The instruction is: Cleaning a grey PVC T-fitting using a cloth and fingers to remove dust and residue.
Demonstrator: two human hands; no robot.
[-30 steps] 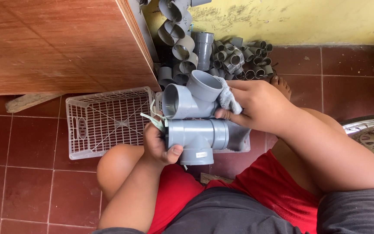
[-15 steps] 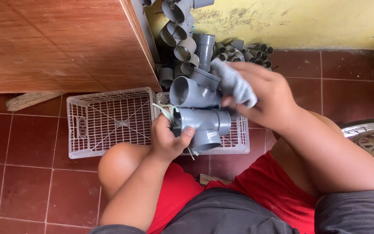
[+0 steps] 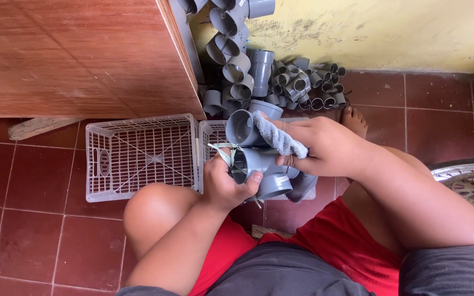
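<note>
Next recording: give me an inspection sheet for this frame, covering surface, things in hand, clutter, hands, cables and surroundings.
Surface: red tiled floor, grout lines visible.
Things in hand: bundle of grey pipe fittings tied with a pale strap; grey cloth pressed on it.
Clutter: two white plastic baskets side by side; pile of grey fittings against the wall.
Hands: left hand grips the bundle from below; right hand holds the cloth against it.
Cables: nothing seen.
Surroundings: brown wooden cabinet; yellow wall; part of a wheel at right; bare foot.
</note>
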